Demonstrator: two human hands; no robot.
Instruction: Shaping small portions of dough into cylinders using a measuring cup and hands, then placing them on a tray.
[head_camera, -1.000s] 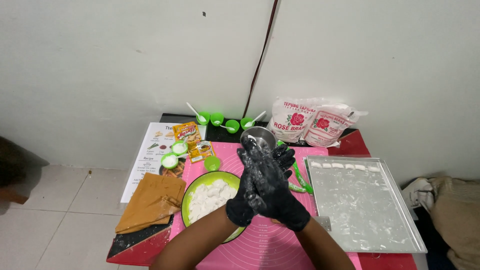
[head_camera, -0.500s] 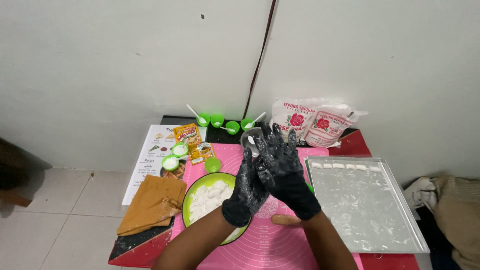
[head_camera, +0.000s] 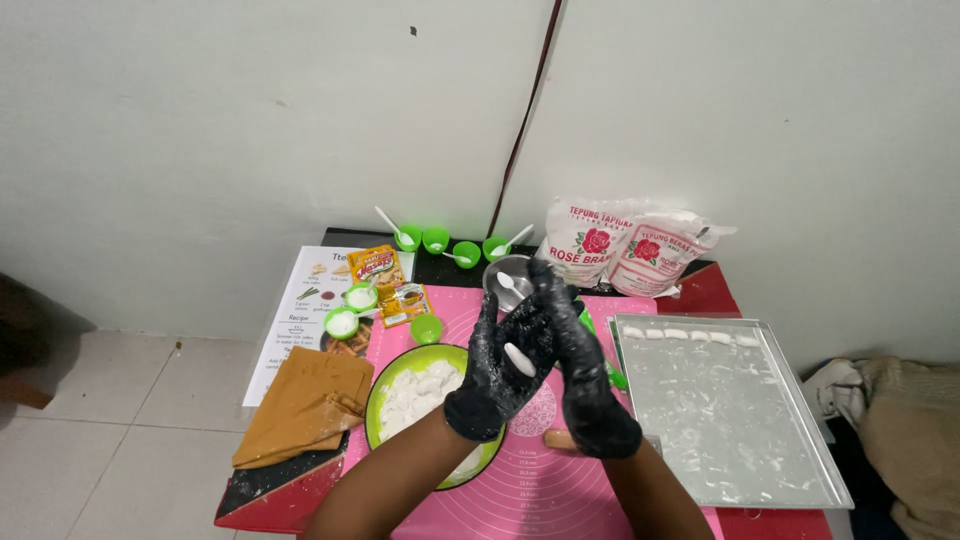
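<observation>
Low table against a white wall, tiled floor; pink silicone mat covers the top. Both hands in black gloves, raised over the mat. Left hand open, palm up and facing the right; a small white dough piece lies on that palm. Right hand open too, fingers flat, just beside the dough, touching the left hand's edge. Below left of the hands: green bowl of white dough. To their right: metal tray, a row of dough pieces along its far edge. Behind them: small metal bowl with spoon, two flour bags.
</observation>
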